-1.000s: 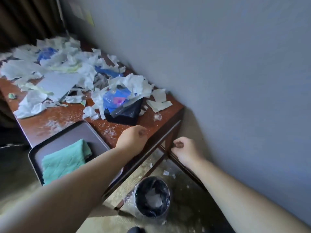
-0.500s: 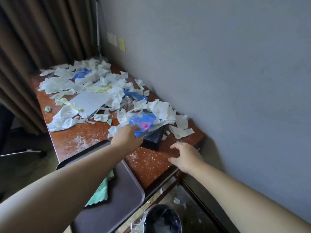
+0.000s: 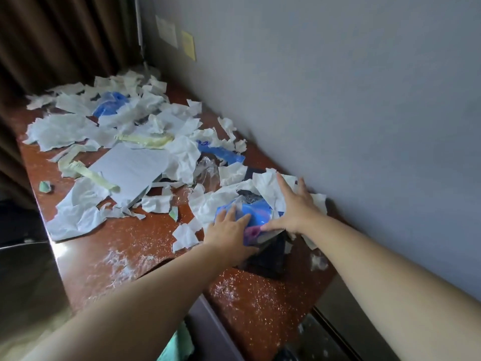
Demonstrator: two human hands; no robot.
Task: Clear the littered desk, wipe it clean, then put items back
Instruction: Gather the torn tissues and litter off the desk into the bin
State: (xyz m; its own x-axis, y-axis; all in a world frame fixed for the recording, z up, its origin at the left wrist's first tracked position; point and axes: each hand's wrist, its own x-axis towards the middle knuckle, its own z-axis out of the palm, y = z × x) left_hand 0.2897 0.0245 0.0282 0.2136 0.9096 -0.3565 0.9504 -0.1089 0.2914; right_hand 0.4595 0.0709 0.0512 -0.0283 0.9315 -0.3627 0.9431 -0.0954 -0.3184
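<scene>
A: What's under the hands?

B: A glossy blue packet lying on a black box, at the near right end of the desk, close to the wall. The left hand lies flat on the packet, fingers straight. The right hand is splayed over crumpled white paper — neither grips anything.

A: How will it handle?

B: Light, I'd judge. The film looks slick and floppy, so pinch an edge. The paper is soft, torn and creased, so scoop it in bunches. The box looks stiff and square-cornered — take it by its sides.

A: And the rest?

B: Fine white crumbs dust the polished reddish wood, a job for the teal cloth.
</scene>
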